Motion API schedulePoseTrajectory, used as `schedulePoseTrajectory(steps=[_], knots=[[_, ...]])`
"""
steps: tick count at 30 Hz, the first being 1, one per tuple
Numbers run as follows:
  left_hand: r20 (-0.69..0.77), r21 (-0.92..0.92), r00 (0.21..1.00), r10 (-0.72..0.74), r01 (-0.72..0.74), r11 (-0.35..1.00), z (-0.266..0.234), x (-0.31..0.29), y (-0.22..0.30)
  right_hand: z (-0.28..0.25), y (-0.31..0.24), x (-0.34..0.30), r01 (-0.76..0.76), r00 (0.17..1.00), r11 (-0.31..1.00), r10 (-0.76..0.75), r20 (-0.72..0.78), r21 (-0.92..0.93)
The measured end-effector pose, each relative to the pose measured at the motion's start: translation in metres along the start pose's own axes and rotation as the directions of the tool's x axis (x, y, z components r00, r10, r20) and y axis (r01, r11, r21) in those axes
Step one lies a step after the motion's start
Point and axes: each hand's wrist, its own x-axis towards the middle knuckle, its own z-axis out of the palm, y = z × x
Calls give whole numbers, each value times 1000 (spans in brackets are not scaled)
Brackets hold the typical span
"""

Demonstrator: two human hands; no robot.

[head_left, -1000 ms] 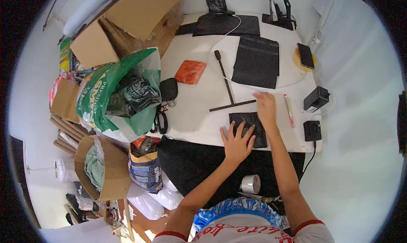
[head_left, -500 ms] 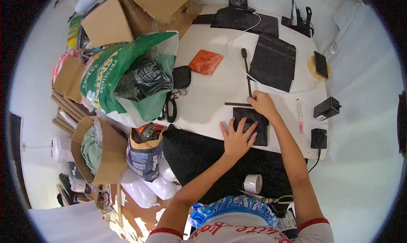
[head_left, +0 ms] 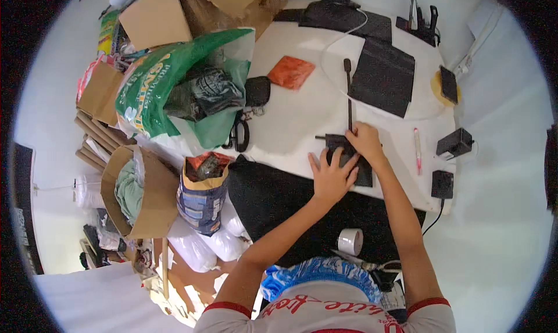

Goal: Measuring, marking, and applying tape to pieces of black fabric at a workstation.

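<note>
A small black flat piece (head_left: 364, 175), cloth or sheet, lies near the table's front edge. My left hand (head_left: 333, 179) rests on it, fingers spread. At its upper edge my right hand (head_left: 367, 144) is closed, fingertips pressed together on the piece; their exact grip is partly hidden. A thin dark strip (head_left: 320, 138) pokes out at the piece's upper left corner, the rest covered. Beyond my right hand lies a long thin dark rod (head_left: 350, 97) with a thicker far end, pointing away from me.
Larger black sheets (head_left: 383, 77) and a white cable lie farther back. An orange-red square (head_left: 292, 72) and black-handled scissors (head_left: 241, 134) are left, beside a green bag (head_left: 145, 95). Right are a pen (head_left: 417, 151), black adapters (head_left: 454, 144) and a phone (head_left: 448, 84). A tape roll (head_left: 350, 241) sits near me.
The black piece's upper edge now reaches over the thin strip, which lay bare above it before. My right hand has come closer to my left. The whole view has shifted slightly.
</note>
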Motion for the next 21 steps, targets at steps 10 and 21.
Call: schedulePoseTrajectory(steps=[10, 21], knots=[[147, -441, 973, 179, -97, 892, -34, -50, -19, -86, -8, -134, -13, 998, 954, 29, -50, 298], [627, -601, 758, 180, 323, 731, -41, -145, 16, -148, 10, -398, -288, 849, 927, 363, 383, -240]])
